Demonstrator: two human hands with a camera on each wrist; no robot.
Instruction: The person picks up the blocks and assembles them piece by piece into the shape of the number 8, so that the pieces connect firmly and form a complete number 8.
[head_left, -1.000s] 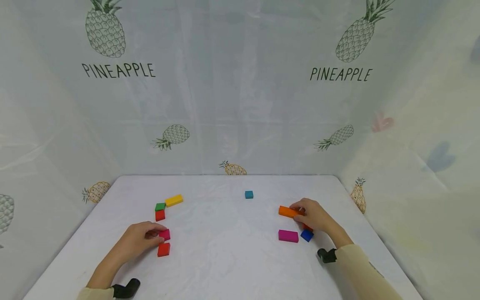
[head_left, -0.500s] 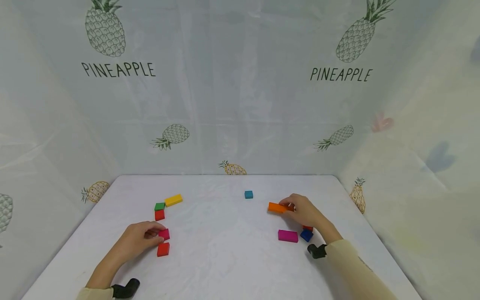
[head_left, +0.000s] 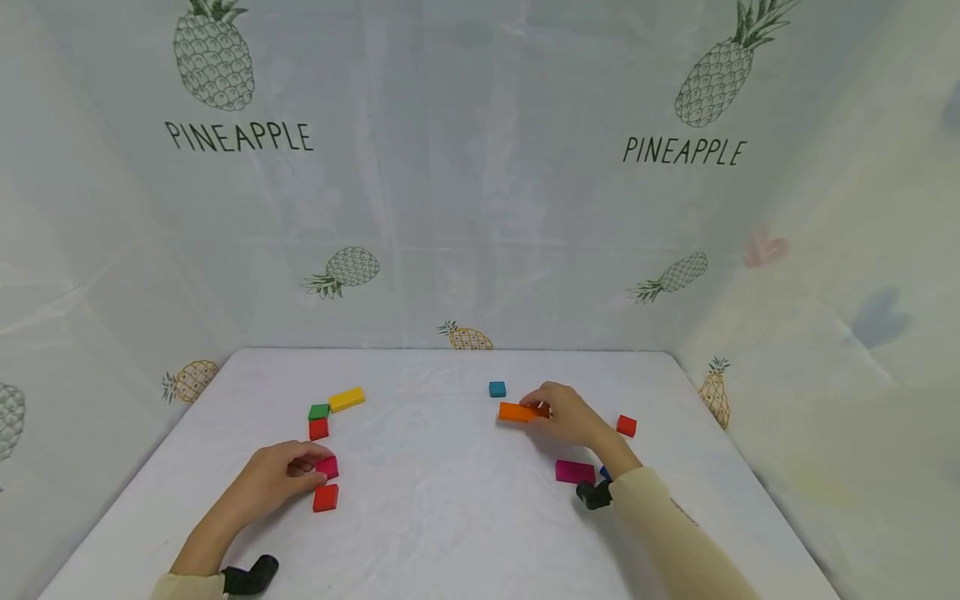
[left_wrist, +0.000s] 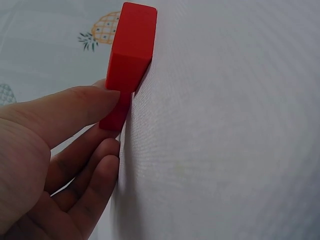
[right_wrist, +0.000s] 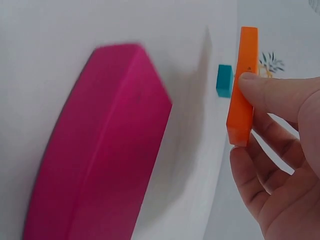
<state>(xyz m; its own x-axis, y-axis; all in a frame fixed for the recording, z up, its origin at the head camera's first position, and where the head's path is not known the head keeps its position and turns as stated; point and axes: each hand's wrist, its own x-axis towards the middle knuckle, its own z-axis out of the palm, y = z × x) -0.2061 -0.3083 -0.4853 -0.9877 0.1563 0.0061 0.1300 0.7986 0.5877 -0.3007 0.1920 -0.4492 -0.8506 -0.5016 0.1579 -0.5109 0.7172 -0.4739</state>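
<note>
- The right hand [head_left: 567,415] pinches an orange rectangular block [head_left: 516,412] between thumb and fingers; the block's left part juts past the fingertips, and the wrist view shows it lifted off the tabletop [head_left: 435,517], the thumb across its near face.
- The teal block [head_left: 497,389] sits near, just beyond the orange one.
- The left hand [head_left: 272,477] grips a pink block [head_left: 328,467] at its fingertips, thumb on the near side; a red block [head_left: 326,498] lies just nearer the person.
- The magenta block [head_left: 574,472] lies left of the right cuff, which partly covers a blue block [head_left: 606,472].
- "PINEAPPLE" is printed twice on the backdrop [head_left: 450,183], each under a pineapple drawing [head_left: 215,62].
- Compared with a second ago, the right hand and orange block are farther left, toward the teal one; the left hand keeps its place.
- A red cube [head_left: 626,426], covered by the right hand before, now shows beyond the forearm.
</note>
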